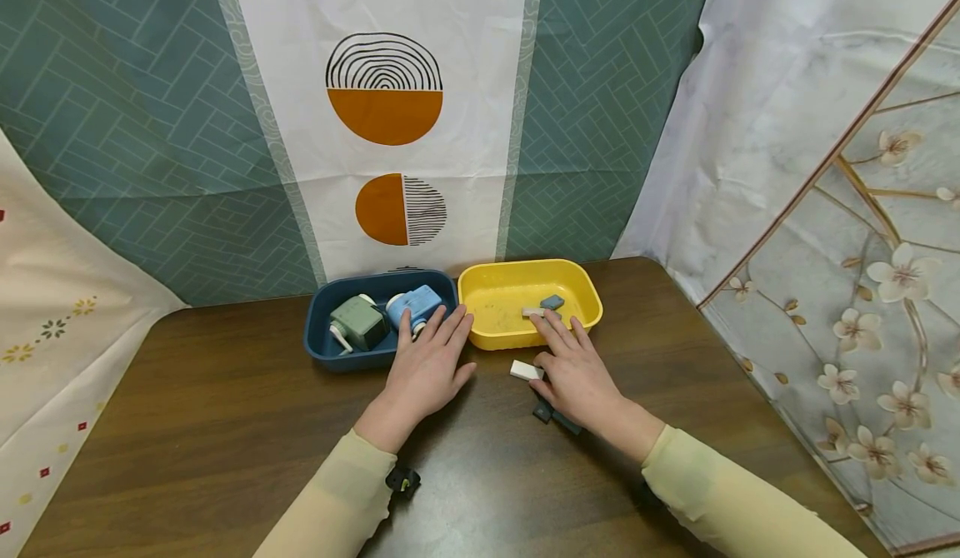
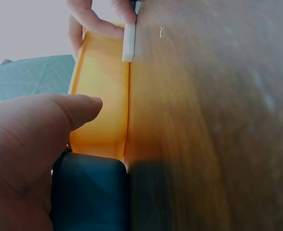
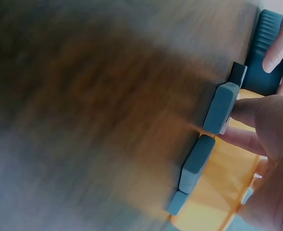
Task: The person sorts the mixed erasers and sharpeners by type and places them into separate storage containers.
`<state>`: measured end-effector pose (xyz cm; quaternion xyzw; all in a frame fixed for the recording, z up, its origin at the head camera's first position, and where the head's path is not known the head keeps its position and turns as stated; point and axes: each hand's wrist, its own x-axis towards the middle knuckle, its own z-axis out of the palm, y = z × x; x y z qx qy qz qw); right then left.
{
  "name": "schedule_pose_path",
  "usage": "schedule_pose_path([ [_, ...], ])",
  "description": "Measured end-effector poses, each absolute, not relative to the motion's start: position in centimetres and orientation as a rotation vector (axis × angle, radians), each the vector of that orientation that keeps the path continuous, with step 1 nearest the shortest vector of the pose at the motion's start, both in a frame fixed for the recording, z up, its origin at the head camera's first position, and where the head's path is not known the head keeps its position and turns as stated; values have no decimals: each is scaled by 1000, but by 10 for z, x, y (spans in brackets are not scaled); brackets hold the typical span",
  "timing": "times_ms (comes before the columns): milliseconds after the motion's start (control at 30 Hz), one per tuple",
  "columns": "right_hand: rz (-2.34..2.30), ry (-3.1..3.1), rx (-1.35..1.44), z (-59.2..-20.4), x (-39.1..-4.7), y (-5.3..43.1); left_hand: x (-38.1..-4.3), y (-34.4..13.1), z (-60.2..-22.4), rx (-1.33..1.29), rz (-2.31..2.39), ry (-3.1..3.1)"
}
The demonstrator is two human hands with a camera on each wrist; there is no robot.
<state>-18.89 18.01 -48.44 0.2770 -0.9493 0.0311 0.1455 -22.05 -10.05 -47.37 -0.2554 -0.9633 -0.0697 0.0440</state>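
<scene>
My left hand (image 1: 426, 366) reaches over the front rim of a dark blue tray (image 1: 352, 364), fingers spread and straight, thumb toward the yellow tray (image 1: 498, 341). Inside the blue tray lie a green pump bottle (image 1: 362, 322) and a light blue bottle (image 1: 417, 302). In front of the yellow tray, my right hand (image 1: 581, 379) pinches a small white block (image 1: 522, 370) between thumb and index finger; its other fingers extend over the yellow rim. Blue-grey blocks (image 3: 222, 108) lie on the table beneath that hand, partly hidden in the head view.
A small white piece (image 1: 531, 312) and a blue-grey piece (image 1: 552, 301) lie inside the yellow tray. Both trays stand side by side at the back of the brown table (image 1: 225, 433). Behind hangs a patterned curtain (image 1: 600, 108); a floral cloth (image 1: 847, 325) borders the right.
</scene>
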Motion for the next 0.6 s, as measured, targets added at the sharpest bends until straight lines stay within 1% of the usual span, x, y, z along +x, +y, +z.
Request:
schedule_pose_path([
  [600,136,-2733,788,-484,-189,180,-221,-101,-474,-782,-221,-2950],
])
